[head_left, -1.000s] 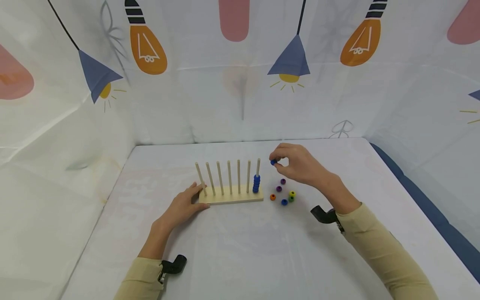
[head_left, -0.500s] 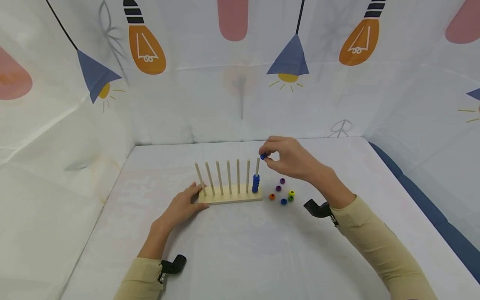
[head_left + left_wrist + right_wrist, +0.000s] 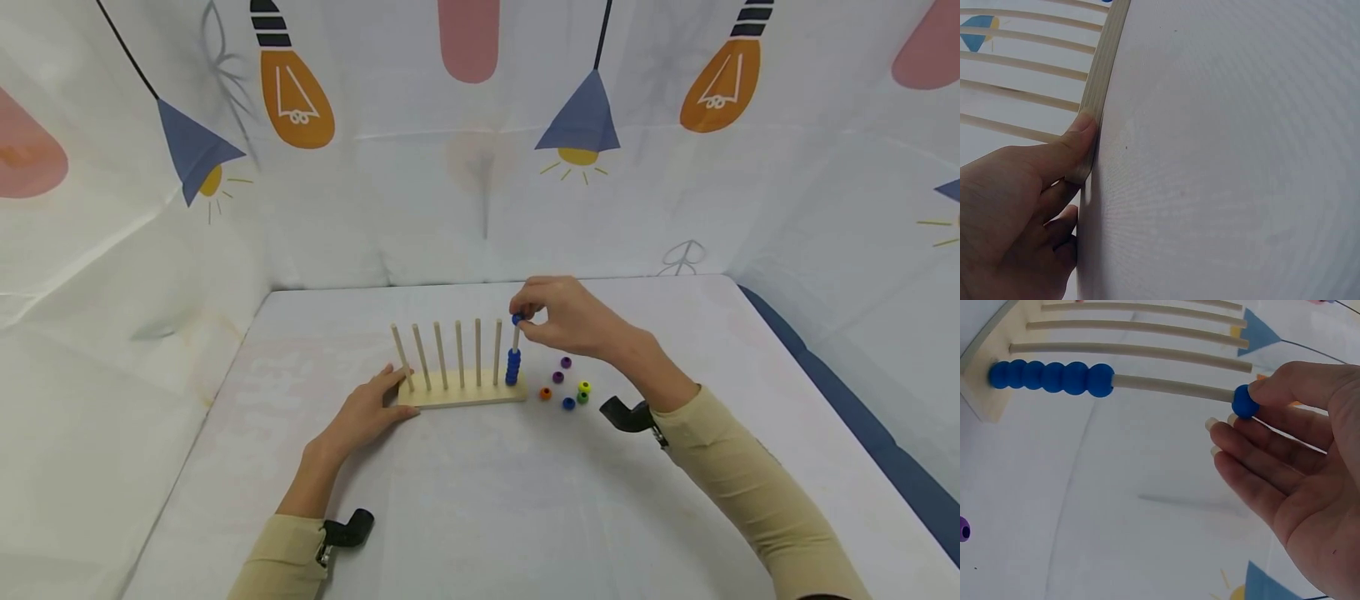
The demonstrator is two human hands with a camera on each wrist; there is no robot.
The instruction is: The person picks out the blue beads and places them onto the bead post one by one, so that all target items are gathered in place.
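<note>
A wooden peg rack (image 3: 461, 397) with several upright pegs stands on the table. My left hand (image 3: 369, 410) grips the left end of its base, thumb along the front edge (image 3: 1088, 122) and fingers behind. On the rightmost peg sits a stack of blue beads (image 3: 1054, 377) at the base, with bare peg above. My right hand (image 3: 573, 317) pinches one more blue bead (image 3: 1245, 401) between thumb and finger, right at the top of that same peg. The other pegs (image 3: 458, 354) carry no beads.
Loose beads lie on the table right of the rack: an orange bead (image 3: 545, 393), a blue bead (image 3: 568, 404), a green bead (image 3: 582, 398), a yellow bead (image 3: 584, 387) and two purple ones, the nearer purple bead (image 3: 558, 377) among them. A printed cloth (image 3: 420, 208) hangs behind.
My right hand has carried the blue bead leftward, from beside the rack to the tip of the rightmost peg. My left hand has stayed at the base.
</note>
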